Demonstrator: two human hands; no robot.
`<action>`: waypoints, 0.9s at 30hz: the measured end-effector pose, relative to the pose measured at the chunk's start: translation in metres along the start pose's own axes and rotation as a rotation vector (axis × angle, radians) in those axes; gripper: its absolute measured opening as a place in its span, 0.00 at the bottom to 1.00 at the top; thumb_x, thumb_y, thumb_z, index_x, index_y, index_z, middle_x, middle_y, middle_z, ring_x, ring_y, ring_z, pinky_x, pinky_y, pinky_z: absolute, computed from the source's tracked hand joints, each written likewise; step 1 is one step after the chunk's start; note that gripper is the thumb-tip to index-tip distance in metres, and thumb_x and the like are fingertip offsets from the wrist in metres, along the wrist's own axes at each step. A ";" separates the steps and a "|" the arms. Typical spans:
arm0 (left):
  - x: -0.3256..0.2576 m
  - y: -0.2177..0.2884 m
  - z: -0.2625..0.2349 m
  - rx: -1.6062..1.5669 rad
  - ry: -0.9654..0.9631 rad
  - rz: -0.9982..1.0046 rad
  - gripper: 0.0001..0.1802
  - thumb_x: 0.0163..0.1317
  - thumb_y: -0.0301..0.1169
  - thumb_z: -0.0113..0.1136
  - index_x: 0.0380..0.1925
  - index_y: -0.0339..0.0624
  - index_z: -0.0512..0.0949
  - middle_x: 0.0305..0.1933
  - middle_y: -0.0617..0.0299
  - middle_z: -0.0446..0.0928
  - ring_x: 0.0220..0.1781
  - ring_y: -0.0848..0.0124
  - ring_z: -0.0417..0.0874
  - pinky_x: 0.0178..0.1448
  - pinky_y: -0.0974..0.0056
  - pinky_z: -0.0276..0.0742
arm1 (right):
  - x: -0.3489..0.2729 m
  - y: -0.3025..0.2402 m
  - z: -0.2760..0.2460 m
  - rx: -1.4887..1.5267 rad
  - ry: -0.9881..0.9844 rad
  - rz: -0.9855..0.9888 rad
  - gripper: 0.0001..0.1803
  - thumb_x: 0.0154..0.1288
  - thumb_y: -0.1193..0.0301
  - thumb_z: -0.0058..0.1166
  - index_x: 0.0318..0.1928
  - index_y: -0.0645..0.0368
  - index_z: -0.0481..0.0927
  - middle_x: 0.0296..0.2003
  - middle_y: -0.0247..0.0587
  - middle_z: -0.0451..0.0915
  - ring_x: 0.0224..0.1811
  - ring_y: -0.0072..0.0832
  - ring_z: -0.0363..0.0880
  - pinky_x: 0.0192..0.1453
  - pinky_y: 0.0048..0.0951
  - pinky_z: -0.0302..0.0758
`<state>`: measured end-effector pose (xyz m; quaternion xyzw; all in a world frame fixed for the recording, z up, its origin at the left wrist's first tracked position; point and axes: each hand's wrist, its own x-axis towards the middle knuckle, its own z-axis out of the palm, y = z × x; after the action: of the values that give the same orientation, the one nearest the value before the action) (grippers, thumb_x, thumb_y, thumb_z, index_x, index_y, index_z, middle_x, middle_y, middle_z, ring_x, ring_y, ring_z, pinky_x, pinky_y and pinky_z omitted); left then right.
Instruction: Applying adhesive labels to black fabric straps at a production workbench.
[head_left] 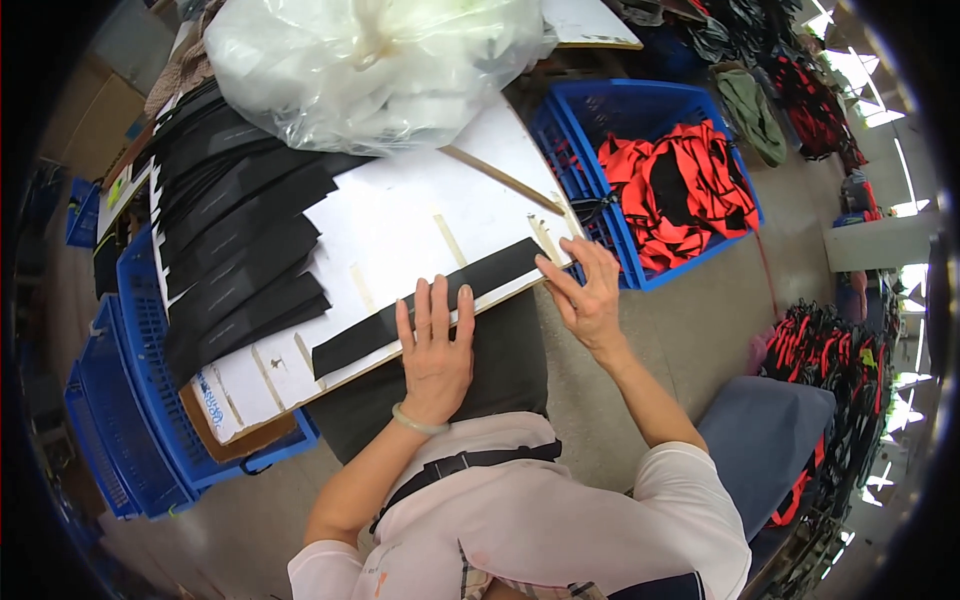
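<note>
Now one long, black cloth strip [500,268] lies flat on the white worktop [390,215], left hand [437,350] spread over it. I can't tell if the right hand [592,300] pinches its end. Piled black strips [240,235] look finished or waiting, unclear.

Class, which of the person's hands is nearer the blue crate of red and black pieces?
Right. The right hand is below-left of the blue crate, close to it; the left hand lies on the black strip, farther left.
</note>
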<state>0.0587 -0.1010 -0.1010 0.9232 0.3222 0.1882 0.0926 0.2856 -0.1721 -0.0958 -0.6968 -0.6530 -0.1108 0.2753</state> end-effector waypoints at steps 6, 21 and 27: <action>0.004 0.003 -0.001 0.031 -0.020 -0.010 0.40 0.49 0.24 0.64 0.66 0.42 0.62 0.71 0.43 0.54 0.74 0.46 0.53 0.73 0.39 0.45 | 0.005 -0.010 -0.004 -0.025 0.029 0.058 0.19 0.52 0.75 0.62 0.47 0.47 0.84 0.43 0.42 0.74 0.50 0.39 0.71 0.58 0.45 0.64; 0.016 0.010 0.016 -0.261 -0.078 -0.463 0.27 0.66 0.38 0.47 0.63 0.38 0.64 0.69 0.44 0.59 0.72 0.50 0.58 0.75 0.43 0.47 | 0.076 -0.155 0.050 0.348 -0.423 -0.560 0.20 0.51 0.63 0.63 0.48 0.45 0.80 0.48 0.35 0.74 0.48 0.33 0.71 0.47 0.36 0.67; -0.005 -0.002 0.058 0.242 0.061 -0.228 0.29 0.71 0.45 0.36 0.69 0.49 0.53 0.72 0.53 0.57 0.73 0.54 0.56 0.77 0.51 0.44 | 0.081 -0.178 0.062 0.235 -0.412 -0.638 0.23 0.52 0.57 0.61 0.52 0.35 0.79 0.44 0.34 0.71 0.43 0.31 0.69 0.44 0.34 0.65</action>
<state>0.0774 -0.1052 -0.1562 0.8788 0.4480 0.1645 -0.0084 0.1102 -0.0717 -0.0631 -0.4301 -0.8866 0.0269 0.1683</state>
